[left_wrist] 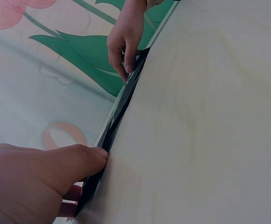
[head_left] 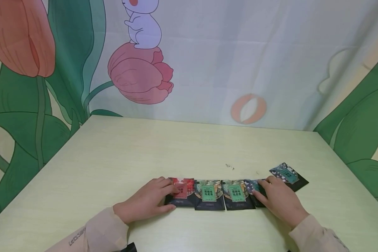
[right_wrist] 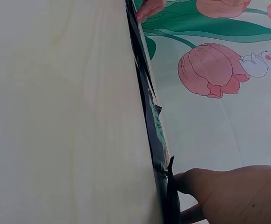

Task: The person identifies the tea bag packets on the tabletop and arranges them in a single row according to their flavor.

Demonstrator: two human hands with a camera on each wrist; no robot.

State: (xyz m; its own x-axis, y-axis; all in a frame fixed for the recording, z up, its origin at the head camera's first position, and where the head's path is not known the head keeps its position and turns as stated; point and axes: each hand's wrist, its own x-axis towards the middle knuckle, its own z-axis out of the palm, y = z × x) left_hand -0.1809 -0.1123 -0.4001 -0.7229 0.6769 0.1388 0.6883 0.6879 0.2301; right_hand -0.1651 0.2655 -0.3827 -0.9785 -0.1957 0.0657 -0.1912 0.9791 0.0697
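Several flat tea sachets lie side by side in a row on the table. At the left end, my left hand (head_left: pixel 148 199) rests on the red-topped sachet (head_left: pixel 186 190), fingertips on its face and thumb by its near left corner. Two green-labelled sachets, one left (head_left: pixel 209 194) and one right (head_left: pixel 237 194), lie flat in the middle. At the right end my right hand (head_left: pixel 278 197) holds a dark blue floral sachet (head_left: pixel 250 185) between thumb and fingers, covering much of it. In the right wrist view this sachet (right_wrist: pixel 174 205) stands slightly tilted at the thumb.
Another blue floral sachet (head_left: pixel 288 175) with a teal label lies angled beyond my right hand. Small dark marks (head_left: pixel 230 166) show on the pale table (head_left: pixel 176 147). A printed curtain (head_left: pixel 201 70) with tulips hangs along the table's far edge.
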